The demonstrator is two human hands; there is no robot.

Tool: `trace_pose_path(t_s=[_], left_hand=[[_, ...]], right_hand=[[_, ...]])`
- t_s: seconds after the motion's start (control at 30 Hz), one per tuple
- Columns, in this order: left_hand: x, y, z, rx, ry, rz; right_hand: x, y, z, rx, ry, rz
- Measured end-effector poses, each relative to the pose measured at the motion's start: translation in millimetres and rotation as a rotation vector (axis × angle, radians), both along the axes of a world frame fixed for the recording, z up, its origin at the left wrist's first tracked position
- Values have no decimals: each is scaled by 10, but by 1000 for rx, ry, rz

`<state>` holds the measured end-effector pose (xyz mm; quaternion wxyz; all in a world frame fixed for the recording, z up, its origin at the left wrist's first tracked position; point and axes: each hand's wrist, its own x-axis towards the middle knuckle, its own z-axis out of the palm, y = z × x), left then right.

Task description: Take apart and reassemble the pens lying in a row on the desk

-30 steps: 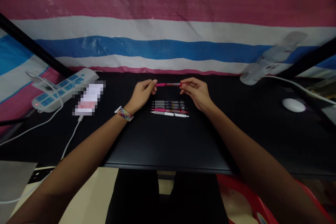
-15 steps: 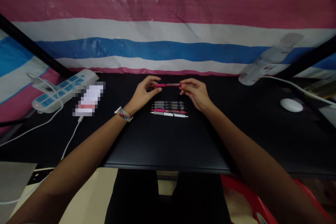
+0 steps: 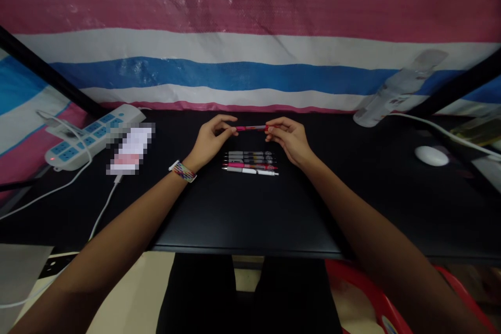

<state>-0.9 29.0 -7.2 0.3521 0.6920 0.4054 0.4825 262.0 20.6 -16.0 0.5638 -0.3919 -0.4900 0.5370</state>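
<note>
A red pen (image 3: 253,128) is held level in the air between my two hands, beyond a row of pens. My left hand (image 3: 209,138) has its thumb and a finger closed at the pen's left end, with another finger stretched out above. The fingers of my right hand (image 3: 289,138) pinch the pen's right end and partly hide it. Just nearer to me lie several pens side by side: grey-black pens (image 3: 250,156) at the back, then a second red pen (image 3: 250,166), and a white pen (image 3: 250,171) in front.
On the left of the black table (image 3: 246,214) are a power strip (image 3: 96,138) and a phone (image 3: 131,148) on a charging cable. To the right stand a clear bottle (image 3: 395,91) and a white mouse (image 3: 431,156). A striped sheet (image 3: 250,78) hangs behind the table.
My left thumb has come up against the left end of the red pen, and the fingers have closed in there. The right hand keeps its pinch. The row of pens is unchanged.
</note>
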Motion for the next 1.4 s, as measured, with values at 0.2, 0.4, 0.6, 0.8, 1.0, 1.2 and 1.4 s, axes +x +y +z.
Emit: trace_pose_path(t_s=[0.2,0.4,0.6,0.8,1.0,1.2,1.4], left_hand=[[14,-17,2,52,-13,59],[21,-42,24,67,-31,64],[32,-30,23,35,-93,74],[59,-22,7,44,-173,63],[92,-45,8,20,-243,25],[115,-62,10,-8,-277,16],[135,-62,16,-104,-354,13]], right_hand=[[2,4,10,-9,24,-10],[-6,-1,32,-32,23,-10],[10,-13,76,-67,151,63],[4,-45,156,-194,308,206],[-14,-130,247,-294,376,352],[-44,-150,235,-296,488,307],[-78,-150,222,-311,539,259]])
